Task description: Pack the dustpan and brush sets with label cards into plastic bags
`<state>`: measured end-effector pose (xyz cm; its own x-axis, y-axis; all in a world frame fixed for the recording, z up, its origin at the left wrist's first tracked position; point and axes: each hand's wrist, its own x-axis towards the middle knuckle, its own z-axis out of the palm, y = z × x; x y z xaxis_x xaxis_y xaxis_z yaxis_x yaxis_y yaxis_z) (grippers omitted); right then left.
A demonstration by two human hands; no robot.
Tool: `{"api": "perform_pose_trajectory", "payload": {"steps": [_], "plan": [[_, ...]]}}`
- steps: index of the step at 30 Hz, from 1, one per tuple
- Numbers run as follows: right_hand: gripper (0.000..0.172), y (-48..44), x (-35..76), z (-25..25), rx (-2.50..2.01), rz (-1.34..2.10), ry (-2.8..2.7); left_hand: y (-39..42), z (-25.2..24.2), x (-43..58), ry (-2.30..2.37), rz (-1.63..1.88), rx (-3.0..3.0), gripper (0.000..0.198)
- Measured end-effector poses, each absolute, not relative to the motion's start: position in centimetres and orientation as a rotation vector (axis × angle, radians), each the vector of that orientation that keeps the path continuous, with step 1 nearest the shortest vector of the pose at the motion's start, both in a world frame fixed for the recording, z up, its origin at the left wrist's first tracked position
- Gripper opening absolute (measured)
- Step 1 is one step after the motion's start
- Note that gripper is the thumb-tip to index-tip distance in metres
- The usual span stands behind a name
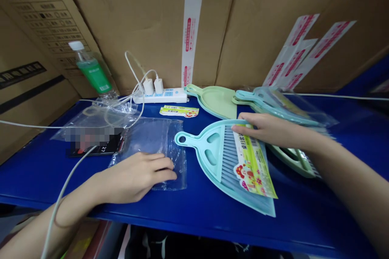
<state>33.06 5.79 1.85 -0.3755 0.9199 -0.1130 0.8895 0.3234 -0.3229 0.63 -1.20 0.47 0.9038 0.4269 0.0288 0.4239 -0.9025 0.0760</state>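
Note:
A light-blue dustpan with a matching hand brush [212, 149] nested in it lies tilted across the blue table, handle to the left. A printed card label [255, 166] with a mushroom picture lies over its bristles. My right hand [258, 127] is closed at the set's far edge, pinching it where the label's upper end sits. On the left, my left hand [142, 176] rests on a clear plastic bag [146, 135], its fingers curled and closed on the film. The fingertips of my left hand are partly hidden.
Behind are a green dustpan [219, 99], a bagged blue set [279, 103] and another green set [291, 160]. A loose label [179, 111] lies before a power strip [170, 96]. A bottle [94, 71], white cables and a black card-like item [106, 145] are left; cardboard boxes [146, 20] wall the back.

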Motion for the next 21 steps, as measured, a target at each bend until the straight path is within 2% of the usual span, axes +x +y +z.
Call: {"api": "perform_pose_trajectory", "payload": {"steps": [4,11,18,21], "plan": [[0.057,5.7,32.9,1.98,-1.7,0.569,-2.498,-1.0,0.23,0.64,0.616,0.132,3.028,0.028],[0.058,5.59,33.04,1.97,-1.647,0.566,-2.504,-1.06,-0.44,0.89,0.591,0.166,3.152,0.027],[0.065,5.52,32.78,2.12,-1.725,0.586,-2.504,-0.77,0.33,0.54,0.72,0.028,2.904,0.014],[0.065,5.5,32.65,2.17,-1.731,0.608,-2.493,-0.56,0.35,0.75,0.774,-0.013,2.864,0.018]]}}
